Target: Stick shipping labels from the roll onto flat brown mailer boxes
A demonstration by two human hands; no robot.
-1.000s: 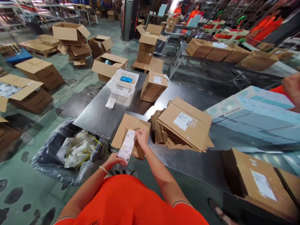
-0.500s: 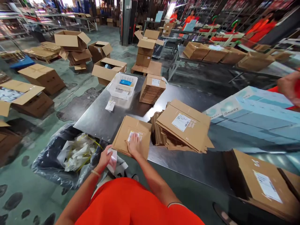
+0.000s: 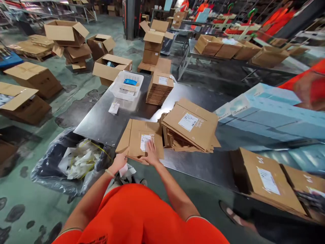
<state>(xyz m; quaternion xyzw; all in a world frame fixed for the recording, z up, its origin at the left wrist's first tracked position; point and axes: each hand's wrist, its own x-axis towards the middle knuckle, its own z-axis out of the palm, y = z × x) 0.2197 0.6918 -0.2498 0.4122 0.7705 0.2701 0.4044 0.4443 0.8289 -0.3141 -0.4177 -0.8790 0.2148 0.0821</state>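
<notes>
A flattened cardboard box [image 3: 137,135] lies at the front edge of the metal table, a white printed label [image 3: 145,142] on its face. My right hand [image 3: 151,155] rests on it with fingers stretched out, fingertips at the label. At the box's near left corner, my left hand [image 3: 120,162] is closed on the edge. A pale sheet [image 3: 123,170] shows just below that hand; whether the fingers also hold it is unclear. Touching the box on the right is a messy pile of flattened boxes [image 3: 190,123], the top one labelled.
A white basket [image 3: 115,88] with a blue packet stands at the table's far left, near a small white tag [image 3: 114,108]. Beyond is a stack of flat boxes [image 3: 159,88]. A lined bin [image 3: 48,169] of scraps stands left. Light-blue cartons [image 3: 259,108] and a co-worker's arm [image 3: 302,86] are right.
My left hand has come up to the box's corner, and the sheet it held hangs lower. The box has turned slightly, its left part spread out. My right hand has slid toward the front edge.
</notes>
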